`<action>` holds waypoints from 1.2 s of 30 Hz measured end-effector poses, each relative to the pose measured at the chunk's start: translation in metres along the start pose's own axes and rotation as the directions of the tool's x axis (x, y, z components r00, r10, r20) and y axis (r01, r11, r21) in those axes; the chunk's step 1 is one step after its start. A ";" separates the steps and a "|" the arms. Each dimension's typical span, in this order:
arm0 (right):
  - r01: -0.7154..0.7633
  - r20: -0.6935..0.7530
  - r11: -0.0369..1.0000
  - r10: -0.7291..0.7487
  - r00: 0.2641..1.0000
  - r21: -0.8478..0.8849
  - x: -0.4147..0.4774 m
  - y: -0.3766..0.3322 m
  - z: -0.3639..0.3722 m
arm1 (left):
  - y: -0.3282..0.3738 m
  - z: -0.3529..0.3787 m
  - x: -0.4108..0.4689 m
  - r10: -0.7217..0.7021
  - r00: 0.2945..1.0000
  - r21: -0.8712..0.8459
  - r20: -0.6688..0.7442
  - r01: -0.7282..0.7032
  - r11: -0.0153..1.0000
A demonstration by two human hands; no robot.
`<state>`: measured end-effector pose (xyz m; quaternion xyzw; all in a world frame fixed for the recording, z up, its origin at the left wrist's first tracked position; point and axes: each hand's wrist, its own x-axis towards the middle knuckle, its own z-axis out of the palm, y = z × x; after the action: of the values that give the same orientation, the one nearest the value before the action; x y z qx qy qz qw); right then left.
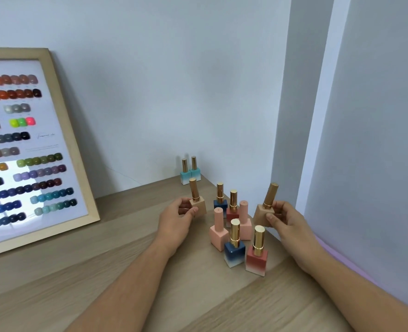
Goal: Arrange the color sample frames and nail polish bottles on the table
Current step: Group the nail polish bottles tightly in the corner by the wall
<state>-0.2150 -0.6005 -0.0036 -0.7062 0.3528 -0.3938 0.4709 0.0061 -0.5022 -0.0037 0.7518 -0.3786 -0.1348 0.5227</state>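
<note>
**Sorting Under Way: Two Beige Bottles in Hand, Six Loose**

Judging by the layout, the arrangement is partly done.

- Color sample frame [34, 149]: at 9 o'clock, light wood border, leaning against the wall on the wooden table [102, 271]; rows of glossy swatches. Appears placed.
- Loose cluster at 5 o'clock, unsorted: two pale pink bottles [218, 232], two navy-to-white bottles [234, 250], two coral-to-white bottles [257, 256], mostly gold-capped.
- Turquoise pair [189, 173]: at 12 o'clock, touching, side by side against the wall. Seems settled.
- Left hand [179, 220]: fingers closed around a beige bottle [197, 203], upright, at or just above the tabletop.
- Right hand [285, 218]: pinching a second beige bottle [264, 212], tilted, lifted.

Remaining: pairing and lining up the cluster.
</note>
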 end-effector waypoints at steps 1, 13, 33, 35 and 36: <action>0.004 -0.030 1.000 -0.005 1.000 -0.013 0.011 0.001 0.006 | -0.001 -0.001 0.005 -0.004 1.000 0.000 -0.008 0.004 1.000; 0.020 0.008 1.000 -0.020 1.000 0.006 0.142 0.007 0.088 | -0.023 -0.006 0.080 0.000 0.995 -0.001 -0.101 0.000 1.000; 0.217 0.306 0.968 -0.170 0.937 -0.126 0.194 0.016 0.131 | -0.029 0.015 0.123 0.085 0.982 0.140 -0.170 -0.062 0.988; 0.205 0.293 0.974 -0.169 0.941 -0.097 0.195 0.017 0.131 | -0.029 0.016 0.125 0.072 0.977 0.142 -0.200 -0.044 0.989; 0.199 0.279 0.976 -0.167 0.946 -0.090 0.195 0.017 0.132 | -0.029 0.016 0.126 0.062 0.975 0.141 -0.212 -0.033 0.989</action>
<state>-0.0140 -0.7245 -0.0083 -0.8092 0.2408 -0.3149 0.4336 0.0944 -0.5977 -0.0122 0.7867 -0.3460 -0.0137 0.5110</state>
